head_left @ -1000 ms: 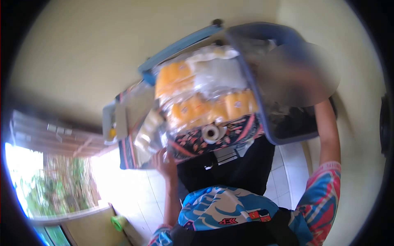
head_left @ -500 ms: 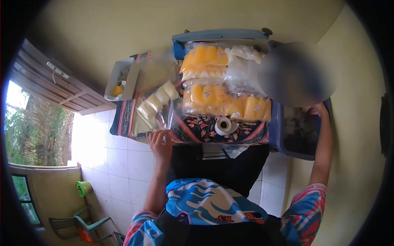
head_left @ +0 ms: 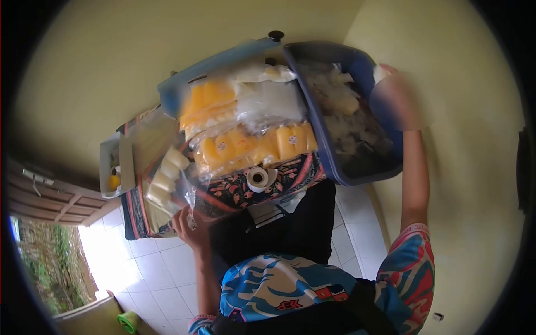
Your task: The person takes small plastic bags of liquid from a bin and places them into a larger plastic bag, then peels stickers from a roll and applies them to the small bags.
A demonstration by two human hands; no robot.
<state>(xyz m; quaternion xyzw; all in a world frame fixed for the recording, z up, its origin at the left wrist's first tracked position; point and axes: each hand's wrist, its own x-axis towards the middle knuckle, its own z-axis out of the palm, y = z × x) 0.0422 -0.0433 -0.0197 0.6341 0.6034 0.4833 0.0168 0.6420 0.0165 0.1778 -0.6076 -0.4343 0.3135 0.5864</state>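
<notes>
My left hand (head_left: 192, 229) is at the table's front left edge, its fingers pressed together on a small printed label (head_left: 192, 221), beside a clear plastic bag of pale packs (head_left: 162, 183). Past the right rim of a dark blue bin (head_left: 329, 159), my right hand (head_left: 400, 100) is raised and partly blurred. Something whitish (head_left: 381, 73) shows at its fingertips; I cannot make out what it is. Clear bags of orange packs (head_left: 226, 146) lie mid-table, with a bag of white packs (head_left: 269, 105) behind. A label roll (head_left: 258, 178) stands in front of them.
A long blue sealer-like device (head_left: 218, 60) runs along the back of the patterned table cloth (head_left: 229, 195). At the left end is a white tray (head_left: 106, 181) with a yellow item. The bin holds many crumpled pale pieces (head_left: 349, 125). A wall is close on the right.
The view has turned and shifted right, showing more of the bin. My right hand has moved from inside the bin to beyond its right rim. A printed label now shows at my left fingers.
</notes>
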